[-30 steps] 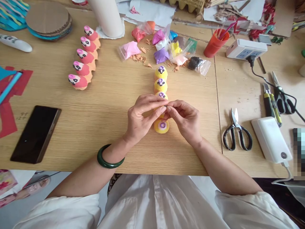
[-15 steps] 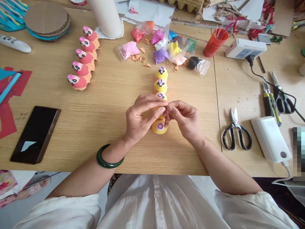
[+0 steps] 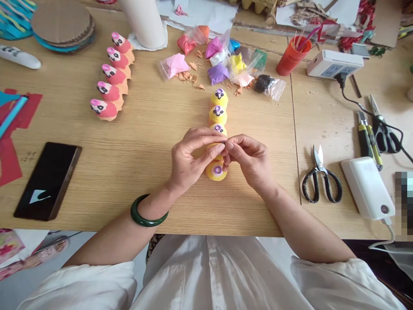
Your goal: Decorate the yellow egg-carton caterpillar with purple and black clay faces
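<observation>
Over the middle of a row of yellow egg-carton cups (image 3: pixel 218 115), my left hand (image 3: pixel 195 157) and my right hand (image 3: pixel 248 159) meet fingertip to fingertip. Both pinch thumb against fingers; whatever lies between them is too small to make out, though a dark speck shows there. The far cups carry purple rings and black eye and mouth marks. On the nearest cup (image 3: pixel 215 172) there is a purple ring on a pale patch. My hands hide part of the row. A dark green bangle circles my left wrist.
Pink-red egg-carton cups (image 3: pixel 109 91) stand in a row at left, above a phone (image 3: pixel 48 181). Clay bags, including black clay (image 3: pixel 263 83), lie at the back near a red cup (image 3: pixel 292 58). Scissors (image 3: pixel 321 176) and a white power bank (image 3: pixel 368 187) lie at right.
My fingertips have shifted very slightly while still pinched together over the yellow row. The whole view has moved a little; the objects on the table stay where they were.
</observation>
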Action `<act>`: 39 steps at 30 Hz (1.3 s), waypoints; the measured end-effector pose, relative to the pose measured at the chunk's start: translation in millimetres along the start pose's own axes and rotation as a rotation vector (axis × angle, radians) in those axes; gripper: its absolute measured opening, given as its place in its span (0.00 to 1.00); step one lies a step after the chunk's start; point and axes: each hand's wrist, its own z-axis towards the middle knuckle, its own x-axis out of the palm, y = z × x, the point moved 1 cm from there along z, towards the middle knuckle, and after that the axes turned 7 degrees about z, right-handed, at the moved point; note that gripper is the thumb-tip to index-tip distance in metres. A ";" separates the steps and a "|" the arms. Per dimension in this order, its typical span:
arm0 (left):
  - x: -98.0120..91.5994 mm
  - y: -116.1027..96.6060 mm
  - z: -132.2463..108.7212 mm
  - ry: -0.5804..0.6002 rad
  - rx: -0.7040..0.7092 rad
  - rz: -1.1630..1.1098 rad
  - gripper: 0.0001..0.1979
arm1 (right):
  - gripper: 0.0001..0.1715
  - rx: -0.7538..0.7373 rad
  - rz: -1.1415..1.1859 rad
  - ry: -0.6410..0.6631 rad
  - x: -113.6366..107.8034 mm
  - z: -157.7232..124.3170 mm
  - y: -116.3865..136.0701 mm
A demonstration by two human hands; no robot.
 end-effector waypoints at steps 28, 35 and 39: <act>4.5 2.2 1.9 -0.052 -0.559 -0.452 0.14 | 0.11 0.003 0.040 -0.241 -28.9 21.5 -18.3; 4.2 -0.6 1.3 -0.064 -0.422 -0.358 0.13 | 0.12 -0.019 0.003 -0.190 -28.7 21.1 -20.5; 3.5 -3.1 1.1 -0.029 -0.393 -0.308 0.10 | 0.12 -0.017 -0.014 -0.178 -28.8 21.0 -20.5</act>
